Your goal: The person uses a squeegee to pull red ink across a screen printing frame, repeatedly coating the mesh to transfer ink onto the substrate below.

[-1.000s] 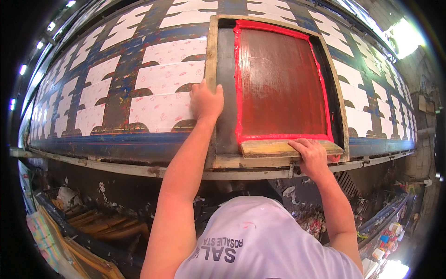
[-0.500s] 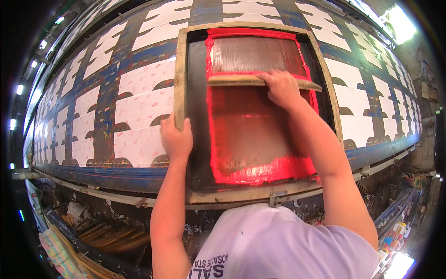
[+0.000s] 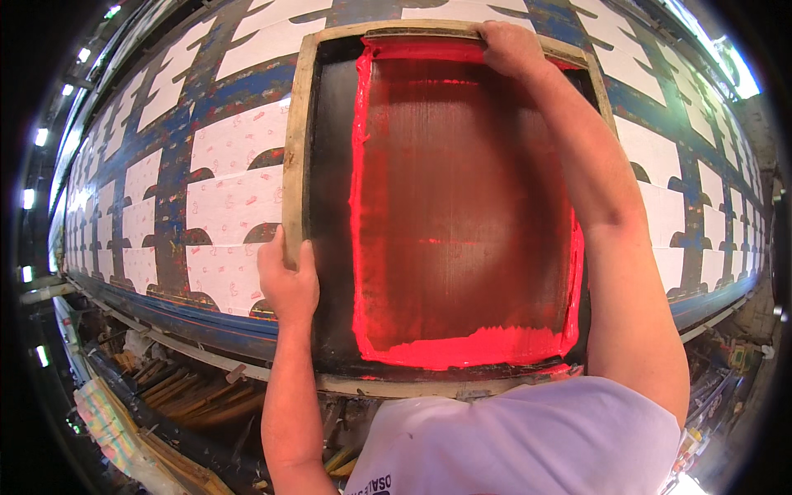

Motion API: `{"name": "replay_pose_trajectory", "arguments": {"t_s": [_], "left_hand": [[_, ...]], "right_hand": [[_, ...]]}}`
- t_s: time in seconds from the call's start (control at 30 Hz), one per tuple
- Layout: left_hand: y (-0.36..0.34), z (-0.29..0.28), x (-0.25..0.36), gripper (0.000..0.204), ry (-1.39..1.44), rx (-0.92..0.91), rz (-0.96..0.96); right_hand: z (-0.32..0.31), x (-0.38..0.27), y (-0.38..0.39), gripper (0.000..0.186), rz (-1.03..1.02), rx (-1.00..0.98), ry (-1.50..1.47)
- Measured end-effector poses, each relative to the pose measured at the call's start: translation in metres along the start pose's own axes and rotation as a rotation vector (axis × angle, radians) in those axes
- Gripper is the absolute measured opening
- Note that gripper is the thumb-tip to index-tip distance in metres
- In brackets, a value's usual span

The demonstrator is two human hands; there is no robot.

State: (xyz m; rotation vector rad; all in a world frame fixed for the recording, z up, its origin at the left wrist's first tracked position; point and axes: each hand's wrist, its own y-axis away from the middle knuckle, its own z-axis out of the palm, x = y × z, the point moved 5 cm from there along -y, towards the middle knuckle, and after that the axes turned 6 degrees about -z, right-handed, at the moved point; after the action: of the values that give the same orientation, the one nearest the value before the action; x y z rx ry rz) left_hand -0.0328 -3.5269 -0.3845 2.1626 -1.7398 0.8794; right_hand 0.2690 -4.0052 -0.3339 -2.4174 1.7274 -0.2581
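A wooden-framed printing screen (image 3: 294, 157) lies on the long table in front of me. Its brownish-red mesh (image 3: 462, 190) is bordered by bright red ink (image 3: 437, 351), thickest along the near end. My left hand (image 3: 289, 280) is closed round the left rail of the frame, thumb on the inner side. At the far end, my right hand (image 3: 513, 51) grips a wooden squeegee (image 3: 421, 35), which lies crosswise against the far rail. Part of the squeegee is hidden by that hand, and my right forearm covers the frame's right side.
White cut fabric pieces (image 3: 235, 198) lie in rows across the blue-stained table (image 3: 173, 214); those to the left carry small red prints. Below the table's near edge are wooden sticks (image 3: 206, 400) and scraps. A multicoloured bundle (image 3: 111, 417) sits at lower left.
My right hand has pushed the squeegee away from me, from the upper part of the mesh to the far rail. My left hand keeps its hold on the frame.
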Motion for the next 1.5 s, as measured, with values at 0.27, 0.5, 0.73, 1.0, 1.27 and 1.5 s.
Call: {"name": "replay_pose_trajectory", "arguments": {"t_s": [0.27,0.5,0.73,1.0,1.27,1.5], "left_hand": [[-0.001,0.0,0.0,0.052,-0.011,0.022,0.069],[0.0,0.0,-0.006,0.053,-0.018,0.026,0.099],[-0.002,-0.003,-0.007,0.059,-0.066,0.015,0.092],[0.0,-0.009,-0.005,0.057,-0.09,-0.044,0.052],[-0.002,-0.003,-0.009,0.06,-0.172,-0.006,0.063],[-0.005,-0.002,-0.006,0.069,-0.321,-0.1,-0.066]], "right_hand": [[-0.008,0.004,-0.009,0.04,-0.042,-0.23,-0.082],[-0.037,-0.058,0.079,0.043,-0.086,-0.284,-0.131],[-0.083,-0.162,0.235,0.046,-0.085,-0.345,-0.131],[-0.131,-0.28,0.398,0.035,-0.048,-0.272,-0.229],[-0.147,-0.332,0.476,0.046,-0.081,-0.189,-0.205],[-0.151,-0.317,0.5,0.06,-0.143,-0.092,-0.406]]}}
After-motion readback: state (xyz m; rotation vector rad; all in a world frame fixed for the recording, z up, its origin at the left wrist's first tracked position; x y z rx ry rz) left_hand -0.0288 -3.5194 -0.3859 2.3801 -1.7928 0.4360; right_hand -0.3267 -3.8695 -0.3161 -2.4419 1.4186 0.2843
